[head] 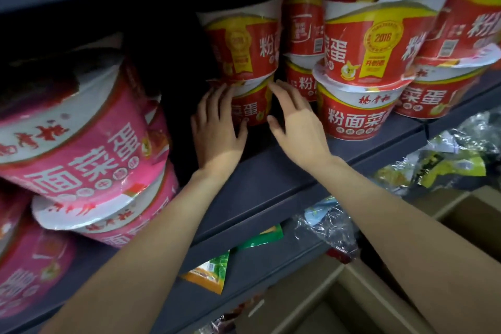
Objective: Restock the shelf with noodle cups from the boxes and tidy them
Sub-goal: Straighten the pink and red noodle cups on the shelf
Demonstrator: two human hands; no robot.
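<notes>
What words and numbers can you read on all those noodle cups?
"粉面菜": front lower red cup.
"2016" on a gold seal, "菜蛋": red cup stacked on it.
"菜蛋": red cup between the hands.
"粉面": back red cup.
Pink cups: large upside-down characters, one reads "面".
Small print and barcodes: too blurred.

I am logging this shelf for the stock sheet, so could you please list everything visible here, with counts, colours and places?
red paper noodle cups: at least seven, red, yellow and white, stacked two high on the shelf, centre to right
pink paper noodle cups: at least four, pink and white, stacked at left
dark grey metal shelf: one, bare patch between the two groups
crinkly plastic snack packets: several, green, yellow, clear, on the level below
brown cardboard boxes: at least two, open, lower right
hands: left hand and right hand, fingers straight, on either side of the lower red cup at the gap
</notes>
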